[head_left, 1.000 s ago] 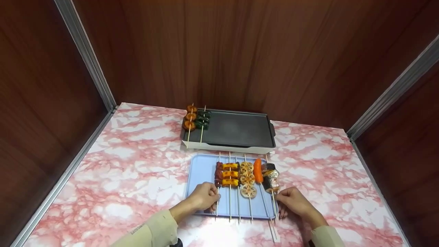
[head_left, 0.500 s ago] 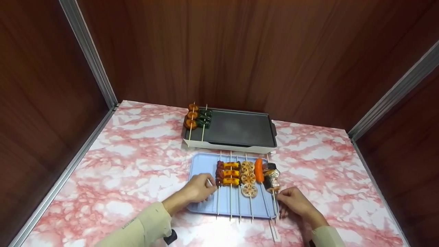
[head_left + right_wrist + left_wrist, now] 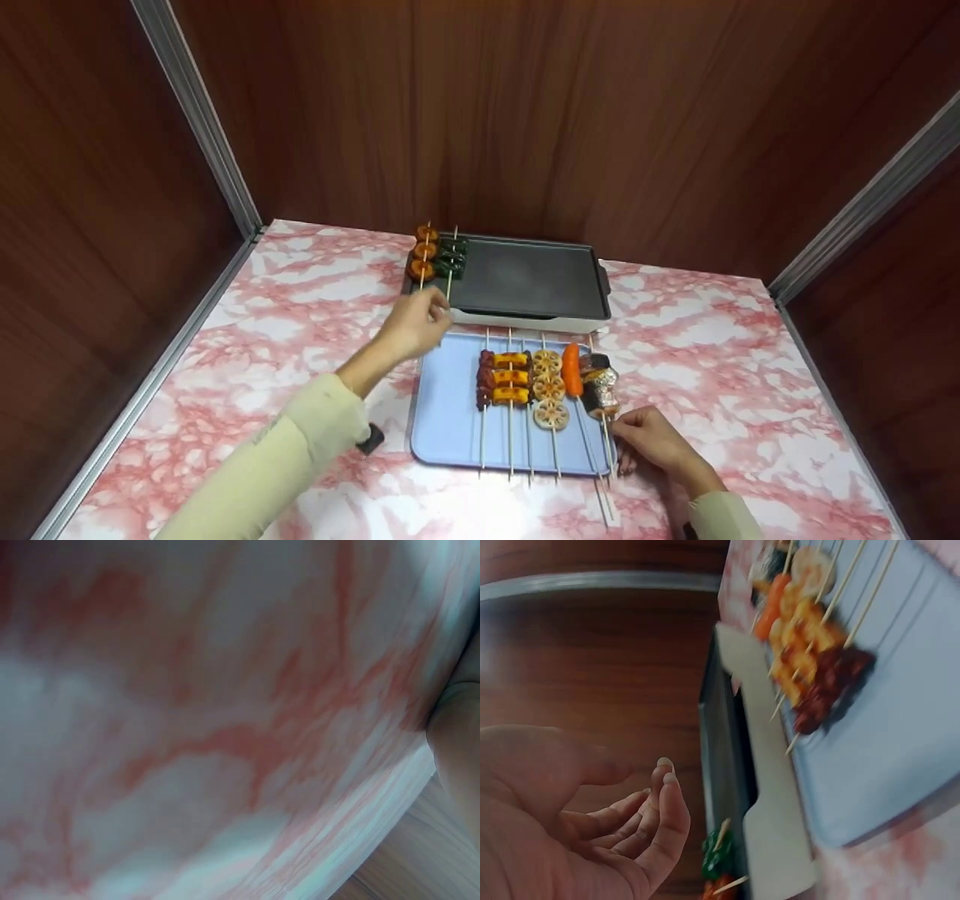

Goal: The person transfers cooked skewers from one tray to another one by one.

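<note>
My left hand [image 3: 412, 322] hovers by the front left of the grill, near the stick ends of two skewers on it. In the left wrist view its fingers [image 3: 671, 829] bend loosely around nothing. Those skewers carry orange-brown round slices [image 3: 424, 251] and dark green pieces [image 3: 451, 259]. At the right edge of the blue tray [image 3: 446, 420], my right hand [image 3: 654, 444] holds the rim between thumb and curled fingers, close to the fish-like skewer [image 3: 600, 386]. The tray also bears dark red meat [image 3: 486, 379], yellow pieces [image 3: 511, 377], lotus root slices [image 3: 549, 388] and an orange sausage [image 3: 571, 369].
The black grill plate [image 3: 532, 277] sits behind the tray, against the brown wood wall [image 3: 510, 127]. A thin skewer sleeve or stick end [image 3: 606, 506] projects from the tray's front right. The tabletop [image 3: 697, 352] has a red and white marble pattern.
My left hand has left the dark red meat skewer's stick and moved up and left to the grill's front edge. My right hand has stayed at the tray's right edge.
</note>
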Motion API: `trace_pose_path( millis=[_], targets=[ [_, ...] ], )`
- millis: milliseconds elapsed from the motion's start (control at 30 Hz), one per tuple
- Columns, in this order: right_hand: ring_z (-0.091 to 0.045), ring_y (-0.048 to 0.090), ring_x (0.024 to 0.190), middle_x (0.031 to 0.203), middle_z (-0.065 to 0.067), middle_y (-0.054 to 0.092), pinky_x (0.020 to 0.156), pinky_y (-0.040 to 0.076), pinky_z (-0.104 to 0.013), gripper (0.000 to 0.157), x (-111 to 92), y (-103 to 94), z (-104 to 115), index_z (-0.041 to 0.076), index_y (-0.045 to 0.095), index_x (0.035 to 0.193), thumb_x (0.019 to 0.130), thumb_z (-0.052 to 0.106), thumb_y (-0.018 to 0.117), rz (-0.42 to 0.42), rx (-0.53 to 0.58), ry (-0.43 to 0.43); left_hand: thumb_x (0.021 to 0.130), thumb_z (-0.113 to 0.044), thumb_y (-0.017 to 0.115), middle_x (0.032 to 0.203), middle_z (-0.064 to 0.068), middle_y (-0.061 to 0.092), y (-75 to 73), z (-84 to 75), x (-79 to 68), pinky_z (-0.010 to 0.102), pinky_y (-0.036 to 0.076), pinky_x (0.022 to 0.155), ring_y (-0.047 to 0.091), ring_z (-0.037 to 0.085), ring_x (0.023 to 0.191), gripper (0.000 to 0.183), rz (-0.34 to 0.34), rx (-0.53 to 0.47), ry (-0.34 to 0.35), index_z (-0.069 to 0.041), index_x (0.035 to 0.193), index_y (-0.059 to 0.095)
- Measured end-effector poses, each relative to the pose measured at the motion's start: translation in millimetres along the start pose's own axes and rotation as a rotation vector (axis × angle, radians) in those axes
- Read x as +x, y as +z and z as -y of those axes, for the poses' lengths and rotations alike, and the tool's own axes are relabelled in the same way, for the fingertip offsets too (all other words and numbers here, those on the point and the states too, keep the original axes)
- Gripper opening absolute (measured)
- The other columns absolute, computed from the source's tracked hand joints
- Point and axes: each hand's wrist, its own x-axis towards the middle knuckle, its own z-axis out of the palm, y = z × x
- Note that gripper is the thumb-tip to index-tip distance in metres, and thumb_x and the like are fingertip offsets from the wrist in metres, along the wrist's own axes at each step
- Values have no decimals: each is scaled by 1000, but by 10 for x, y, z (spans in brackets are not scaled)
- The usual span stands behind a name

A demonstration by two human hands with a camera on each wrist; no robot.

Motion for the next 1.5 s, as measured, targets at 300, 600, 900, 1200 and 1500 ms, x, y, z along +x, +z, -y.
trace_pose_path(
  millis=[300,600,900,1200,1500],
  targets=[
    [-9,57,42,56,-5,63,44,49,-23,30,1,-2,-28,-14,69,83,99,9,59,-2,0,-4,97,-18,65,99,13,69,-84,-27,356,43,51,88,66,29,95,25,-86,99,23,1,114,65],
    [-9,57,42,58,-8,65,43,49,-24,29,15,-13,-25,-13,70,85,100,9,59,-3,-7,-11,98,-18,64,106,17,69,-14,1,670,43,50,96,65,32,106,35,-100,142,-13,5,125,61],
    [-9,57,42,55,-3,62,43,49,-24,30,14,4,-22,-14,68,83,99,9,59,-4,14,12,95,-20,65,106,21,68,83,100,865,47,51,95,64,36,109,26,-115,228,-76,3,109,66],
    [-8,58,43,55,-1,61,44,50,-24,31,8,14,-7,-13,67,80,100,10,60,0,22,21,94,-13,66,111,25,66,190,232,1016,47,52,95,64,35,107,20,-117,287,-130,4,102,70],
    [-9,58,42,55,-4,62,43,50,-24,31,6,8,-24,-15,65,79,99,8,59,1,7,-11,95,-7,61,127,33,53,264,288,1057,48,53,92,62,38,105,22,-88,266,-198,6,112,68]
  ],
)
